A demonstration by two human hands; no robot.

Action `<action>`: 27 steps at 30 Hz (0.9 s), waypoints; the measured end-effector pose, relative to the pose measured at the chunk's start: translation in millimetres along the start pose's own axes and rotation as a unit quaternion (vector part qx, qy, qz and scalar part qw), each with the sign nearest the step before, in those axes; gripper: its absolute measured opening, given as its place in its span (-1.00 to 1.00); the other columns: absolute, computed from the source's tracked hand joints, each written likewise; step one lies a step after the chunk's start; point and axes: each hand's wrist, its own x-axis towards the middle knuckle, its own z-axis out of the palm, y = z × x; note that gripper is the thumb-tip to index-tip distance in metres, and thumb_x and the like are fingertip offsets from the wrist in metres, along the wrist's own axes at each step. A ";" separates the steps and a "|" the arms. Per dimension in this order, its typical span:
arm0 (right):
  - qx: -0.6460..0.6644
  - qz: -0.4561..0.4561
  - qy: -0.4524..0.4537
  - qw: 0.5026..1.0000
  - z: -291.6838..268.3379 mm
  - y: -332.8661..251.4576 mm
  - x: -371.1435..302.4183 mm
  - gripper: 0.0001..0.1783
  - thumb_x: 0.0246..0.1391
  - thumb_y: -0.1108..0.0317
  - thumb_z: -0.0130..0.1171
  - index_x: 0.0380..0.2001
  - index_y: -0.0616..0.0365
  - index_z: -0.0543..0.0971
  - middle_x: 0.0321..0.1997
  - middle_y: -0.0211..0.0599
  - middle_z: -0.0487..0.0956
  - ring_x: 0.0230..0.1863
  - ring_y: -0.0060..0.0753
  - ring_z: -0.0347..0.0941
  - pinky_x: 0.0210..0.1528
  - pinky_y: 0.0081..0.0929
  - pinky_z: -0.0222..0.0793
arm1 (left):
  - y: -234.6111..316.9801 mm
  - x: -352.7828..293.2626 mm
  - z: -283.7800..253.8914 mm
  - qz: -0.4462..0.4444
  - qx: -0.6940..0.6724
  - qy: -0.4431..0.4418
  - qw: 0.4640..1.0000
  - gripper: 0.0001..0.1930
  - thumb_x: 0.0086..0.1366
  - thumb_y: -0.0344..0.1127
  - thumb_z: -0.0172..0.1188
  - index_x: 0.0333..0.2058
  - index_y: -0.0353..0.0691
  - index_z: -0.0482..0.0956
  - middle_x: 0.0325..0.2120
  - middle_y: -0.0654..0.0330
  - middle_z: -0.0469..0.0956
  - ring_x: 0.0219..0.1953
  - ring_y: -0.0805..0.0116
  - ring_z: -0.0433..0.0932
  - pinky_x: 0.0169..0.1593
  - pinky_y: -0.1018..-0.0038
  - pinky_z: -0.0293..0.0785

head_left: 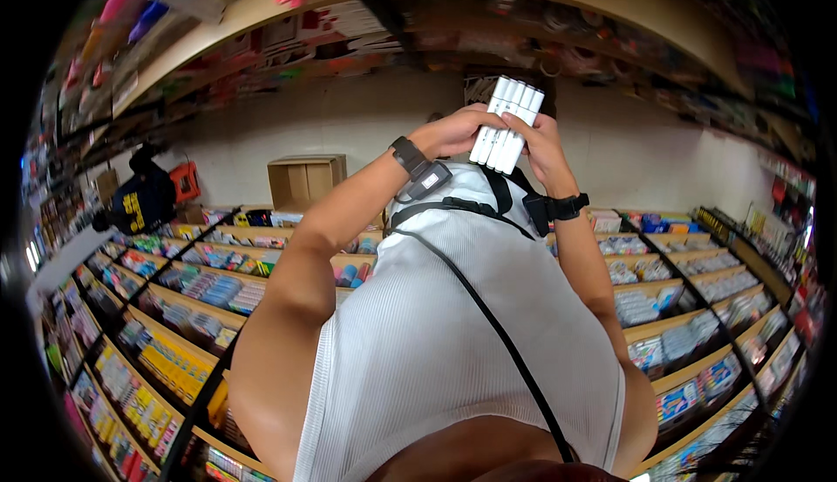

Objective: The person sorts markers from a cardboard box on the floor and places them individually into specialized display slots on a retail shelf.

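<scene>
A bundle of white markers (pixel 493 146) with dark ends is held out in front of my body, its barrels lying side by side and slightly tilted. My left hand (pixel 455 131) grips the bundle from the left, its thumb lying over the markers. On the other side, my right hand (pixel 547 152) is closed around the bundle's right edge, with the thumb across its front. The fingers behind the markers are largely hidden. Each wrist wears a dark strapped device.
Wooden shelves (pixel 202 329) packed with colourful stationery packages run along both sides. An open cardboard box (pixel 305 182) stands at the left, and farther left are a dark bag (pixel 142 205) and an orange object (pixel 184 182). Another shelf edge (pixel 218 37) curves across the top.
</scene>
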 end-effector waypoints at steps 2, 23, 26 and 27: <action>-0.008 0.002 -0.013 1.000 13.5 3.6 6.1 -0.68 0.20 0.34 0.36 -0.10 0.38 0.63 -0.20 -0.26 0.70 -0.27 -0.53 0.65 -0.27 -0.59 0.55 | 2.3 -6.3 -17.5 0.014 0.002 -0.011 1.000 -0.63 0.41 -0.38 0.12 0.13 -0.46 0.46 0.01 0.03 0.60 -0.02 0.31 0.65 0.10 0.36 0.58; 0.040 -0.032 0.053 0.997 62.1 26.5 8.8 -0.72 0.25 0.27 0.33 -0.12 0.27 0.64 -0.33 -0.46 0.65 -0.48 -0.82 0.39 -0.53 -0.75 0.14 | 41.1 -41.2 -39.9 -0.051 0.027 -0.037 0.998 -0.59 0.39 -0.41 0.09 0.16 -0.51 0.41 0.02 -0.07 0.61 0.01 0.19 0.66 0.17 0.35 0.56; 0.092 -0.052 0.016 0.994 49.9 36.5 9.7 -0.69 0.34 0.22 0.23 -0.06 0.27 0.59 -0.29 -0.46 0.64 -0.44 -0.82 0.40 -0.51 -0.74 0.15 | 42.1 -38.7 -43.7 -0.054 0.020 -0.089 0.994 -0.54 0.39 -0.41 0.10 0.19 -0.53 0.38 0.07 -0.17 0.58 0.07 0.03 0.64 0.22 0.28 0.53; 0.094 -0.054 0.019 0.994 47.9 37.2 8.4 -0.69 0.34 0.22 0.23 -0.06 0.27 0.59 -0.29 -0.46 0.64 -0.44 -0.82 0.40 -0.51 -0.74 0.15 | 42.6 -38.4 -44.4 -0.056 0.021 -0.091 0.994 -0.54 0.39 -0.41 0.10 0.19 -0.53 0.38 0.07 -0.17 0.58 0.07 0.03 0.64 0.22 0.28 0.53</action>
